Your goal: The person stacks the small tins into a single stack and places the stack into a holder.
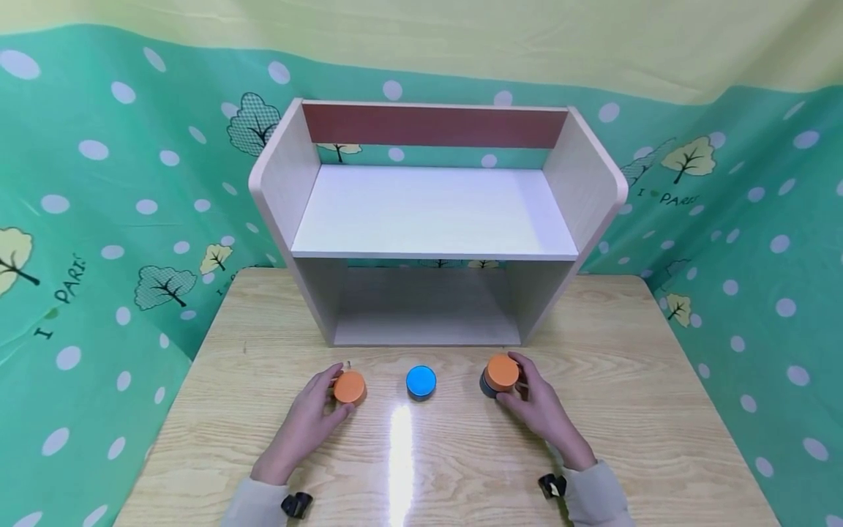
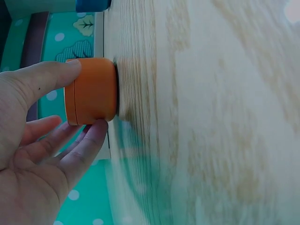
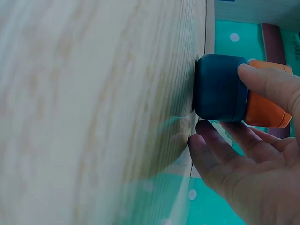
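Glossy tbl (image 1: 454, 446), smooth plast. tubs (image 2: 96, 91)

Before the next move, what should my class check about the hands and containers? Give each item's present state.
1. Left hand holding the left orange container: ok, gripped from opposite sides.
2. Right hand around the dark blue container: ok.
3. Upper orange container sitting on the dark blue one: ok.
4. Middle blue container free of both hands: ok.
5. All containers in one stack: not ok, two are apart.
6. Anything inside them: cannot tell.
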`<state>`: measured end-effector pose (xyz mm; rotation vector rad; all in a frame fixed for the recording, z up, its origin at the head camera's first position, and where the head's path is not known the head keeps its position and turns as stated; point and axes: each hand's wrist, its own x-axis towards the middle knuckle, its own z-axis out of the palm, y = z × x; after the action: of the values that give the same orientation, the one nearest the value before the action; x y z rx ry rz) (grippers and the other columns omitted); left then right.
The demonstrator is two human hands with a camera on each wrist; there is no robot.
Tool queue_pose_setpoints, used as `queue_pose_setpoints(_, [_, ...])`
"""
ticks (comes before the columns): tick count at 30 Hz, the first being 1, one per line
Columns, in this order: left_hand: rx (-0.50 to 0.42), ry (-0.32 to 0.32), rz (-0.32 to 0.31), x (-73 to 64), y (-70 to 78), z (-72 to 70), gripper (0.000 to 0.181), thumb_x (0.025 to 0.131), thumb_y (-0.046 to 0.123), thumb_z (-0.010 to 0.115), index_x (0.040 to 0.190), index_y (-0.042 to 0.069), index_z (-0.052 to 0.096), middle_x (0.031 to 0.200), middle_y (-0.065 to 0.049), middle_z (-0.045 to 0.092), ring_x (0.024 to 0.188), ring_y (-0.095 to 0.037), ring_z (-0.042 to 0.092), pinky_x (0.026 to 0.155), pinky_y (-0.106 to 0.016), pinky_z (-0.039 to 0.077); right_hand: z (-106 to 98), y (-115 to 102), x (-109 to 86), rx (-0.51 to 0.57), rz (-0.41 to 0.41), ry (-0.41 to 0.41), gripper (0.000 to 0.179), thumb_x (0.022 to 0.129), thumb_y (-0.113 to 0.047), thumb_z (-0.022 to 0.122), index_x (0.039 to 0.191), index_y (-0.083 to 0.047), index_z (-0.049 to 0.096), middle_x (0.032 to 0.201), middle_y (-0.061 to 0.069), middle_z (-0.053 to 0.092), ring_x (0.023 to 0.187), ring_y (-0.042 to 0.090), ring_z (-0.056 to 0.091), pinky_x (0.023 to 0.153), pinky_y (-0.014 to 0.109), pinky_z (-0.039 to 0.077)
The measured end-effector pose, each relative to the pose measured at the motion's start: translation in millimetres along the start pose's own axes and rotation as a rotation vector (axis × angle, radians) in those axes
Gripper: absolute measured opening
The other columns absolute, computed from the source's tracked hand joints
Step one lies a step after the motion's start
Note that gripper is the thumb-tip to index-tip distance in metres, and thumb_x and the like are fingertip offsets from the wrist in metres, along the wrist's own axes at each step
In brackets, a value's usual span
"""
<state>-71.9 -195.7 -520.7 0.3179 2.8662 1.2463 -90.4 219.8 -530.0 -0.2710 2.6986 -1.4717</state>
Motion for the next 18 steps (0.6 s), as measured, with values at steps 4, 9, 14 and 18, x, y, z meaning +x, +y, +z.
queue_pose_setpoints(4, [-0.002,0.011,0.018,0.1,-0.2,0.5,0.077,0.083,0.006,0.082,0.147,-0.005,0.040,0.137,-0.020,0.053,0.112,-0.030,0.061,0.088,-0.038,0.057,0.3,0.4,0.1,-0.009,0.003,0.000,0.077,0.088,-0.001,0.076,0.152,-0.002,0.033,0.138,0.021,0.054,0.120,0.037,0.057,0.097,0.053,0.051])
queue_pose_setpoints(9, [-0.004,0.021,0.033,0.3,-0.6,1.8,0.078,0.082,0.004,0.083,0.146,-0.005,0.041,0.135,-0.019,0.055,0.114,-0.031,0.060,0.088,-0.038,0.057,0.8,0.1,0.4,-0.008,0.023,-0.004,0.077,0.088,-0.003,0.076,0.152,-0.004,0.033,0.138,0.020,0.054,0.119,0.035,0.057,0.096,0.052,0.051])
queue_pose_setpoints(14, [-0.021,0.015,0.031,0.6,-0.8,1.5,0.078,0.083,0.006,0.083,0.148,-0.004,0.040,0.136,-0.019,0.054,0.117,-0.031,0.059,0.090,-0.037,0.056,1.0,0.8,0.8,-0.013,0.015,-0.005,0.077,0.089,-0.004,0.076,0.152,-0.003,0.033,0.137,0.021,0.054,0.117,0.036,0.058,0.095,0.052,0.051])
queue_pose_setpoints(18, [-0.031,0.016,0.041,2.3,0.6,1.1,0.078,0.083,0.006,0.082,0.148,-0.003,0.040,0.137,-0.019,0.054,0.117,-0.031,0.059,0.090,-0.036,0.056,0.4,1.3,1.0,-0.031,0.025,-0.001,0.077,0.088,-0.004,0.077,0.152,-0.004,0.034,0.138,0.019,0.054,0.114,0.034,0.059,0.092,0.050,0.053])
